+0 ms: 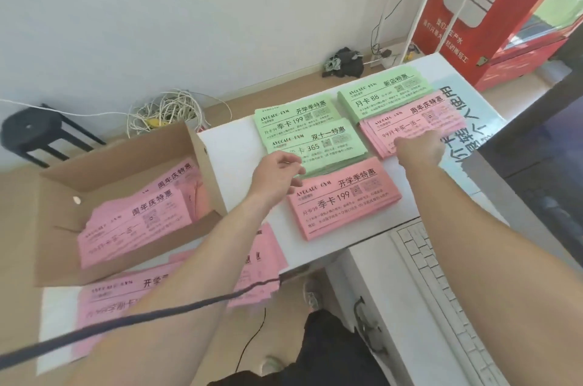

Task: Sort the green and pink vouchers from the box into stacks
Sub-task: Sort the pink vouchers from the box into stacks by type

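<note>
— Which pile is being fed?
— The pink stack (410,123) farthest right of the box (126,161). The right hand (421,149) rests on its near edge. Whether the fingers lie flat or pinch a voucher, I can't tell.
— And the left hand (277,177)?
— Loosely curled at the green stack (318,145), between the box and that pile. I can't tell if it grips anything.
— Advice?
— Match the printed heading, square the edges, then go for the pink vouchers (135,221) lying inside the box.

Pale green vouchers (315,139) and pink vouchers (344,199), both printed in black, lie on a white tabletop (233,158); the box (120,164) is brown cardboard, the keyboard (441,275) white, the cabinet (457,38) red with white lettering
</note>
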The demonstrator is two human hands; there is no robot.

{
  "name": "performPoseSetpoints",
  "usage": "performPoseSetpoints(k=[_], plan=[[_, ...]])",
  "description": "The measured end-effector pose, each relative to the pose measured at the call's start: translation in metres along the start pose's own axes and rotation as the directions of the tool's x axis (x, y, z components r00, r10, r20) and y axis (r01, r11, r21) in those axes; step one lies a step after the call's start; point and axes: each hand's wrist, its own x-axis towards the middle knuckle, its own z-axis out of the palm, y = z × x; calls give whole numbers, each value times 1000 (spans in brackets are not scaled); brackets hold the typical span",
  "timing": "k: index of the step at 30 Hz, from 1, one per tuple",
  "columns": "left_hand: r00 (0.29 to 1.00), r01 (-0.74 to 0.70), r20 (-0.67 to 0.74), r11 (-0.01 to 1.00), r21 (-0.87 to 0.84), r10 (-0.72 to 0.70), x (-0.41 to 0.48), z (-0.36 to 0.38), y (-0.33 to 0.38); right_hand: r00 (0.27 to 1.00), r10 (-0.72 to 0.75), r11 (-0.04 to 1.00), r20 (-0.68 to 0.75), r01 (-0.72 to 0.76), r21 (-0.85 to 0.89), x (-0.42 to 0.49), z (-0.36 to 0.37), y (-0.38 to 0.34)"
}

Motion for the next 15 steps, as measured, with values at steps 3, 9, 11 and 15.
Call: performPoseSetpoints(k=[3,9,11,15], plan=[[1000,-30,9,998,47,30,-37,-32,-25,976,-196,981,96,194,27,-64,12,-2],[985,-85,-113,937,339,130,-113,-86,-105,747,-562,816,356,570,91,-204,49,17],[983,-73,-109,867,492,145,-130,-94,-135,693,-552,803,463,592,71,-229,68,38],[989,-97,8,614,784,145,-143,-94,-181,665,-460,791,588,607,-68,-253,93,90]])
